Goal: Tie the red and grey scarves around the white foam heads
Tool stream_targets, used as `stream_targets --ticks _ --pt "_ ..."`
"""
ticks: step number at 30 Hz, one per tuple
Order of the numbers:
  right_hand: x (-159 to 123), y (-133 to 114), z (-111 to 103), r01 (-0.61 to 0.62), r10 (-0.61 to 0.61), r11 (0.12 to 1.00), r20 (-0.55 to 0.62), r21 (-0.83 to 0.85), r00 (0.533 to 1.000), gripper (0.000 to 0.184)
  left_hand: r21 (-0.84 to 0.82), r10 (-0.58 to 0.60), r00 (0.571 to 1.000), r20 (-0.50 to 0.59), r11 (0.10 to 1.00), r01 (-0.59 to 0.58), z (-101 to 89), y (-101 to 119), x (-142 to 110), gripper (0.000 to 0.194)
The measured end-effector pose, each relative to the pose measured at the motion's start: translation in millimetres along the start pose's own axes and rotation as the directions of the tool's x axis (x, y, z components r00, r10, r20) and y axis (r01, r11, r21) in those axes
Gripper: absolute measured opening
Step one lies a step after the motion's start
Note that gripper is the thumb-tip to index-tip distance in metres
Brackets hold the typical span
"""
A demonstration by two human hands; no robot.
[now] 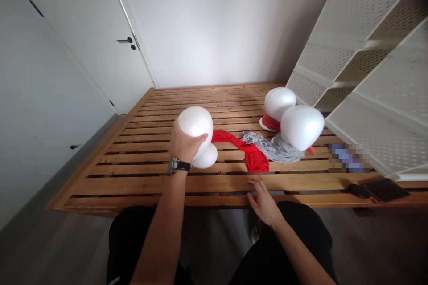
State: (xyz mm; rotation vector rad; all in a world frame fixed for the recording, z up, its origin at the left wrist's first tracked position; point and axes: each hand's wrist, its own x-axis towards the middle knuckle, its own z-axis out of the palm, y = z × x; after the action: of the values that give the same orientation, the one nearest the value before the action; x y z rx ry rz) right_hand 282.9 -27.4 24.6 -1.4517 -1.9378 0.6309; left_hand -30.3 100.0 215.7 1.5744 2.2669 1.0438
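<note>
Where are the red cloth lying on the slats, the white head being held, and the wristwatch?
Red cloth (256, 160): head view, on its broad, bunched end.
Held white head (196, 119): head view, on its rounded top, above the thumb.
Wristwatch (174, 166): head view, on its case.

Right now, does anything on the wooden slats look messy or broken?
Nothing looks broken. The red cloth looks a bit messy: it trails over the slats, its near end bunched up, its other end out of sight behind the white head under the left hand. The grey cloth is crumpled too.
</note>
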Motion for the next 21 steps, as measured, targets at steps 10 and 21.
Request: stream_targets --ticks 10,21 --pt "-9.2 -1.2 3.1 0.087 -0.087 0.990 0.006 -0.115 0.996 0.037 0.107 -0.187 0.981 -0.053 0.976 0.192 28.0 27.0 -90.8 0.125" --pt "-10.1 0.0 1.4 0.071 -0.070 0.993 0.014 -0.097 0.997 0.038 -0.013 -0.085 0.996 0.022 0.996 0.086 23.9 15.8 -114.1 0.139"
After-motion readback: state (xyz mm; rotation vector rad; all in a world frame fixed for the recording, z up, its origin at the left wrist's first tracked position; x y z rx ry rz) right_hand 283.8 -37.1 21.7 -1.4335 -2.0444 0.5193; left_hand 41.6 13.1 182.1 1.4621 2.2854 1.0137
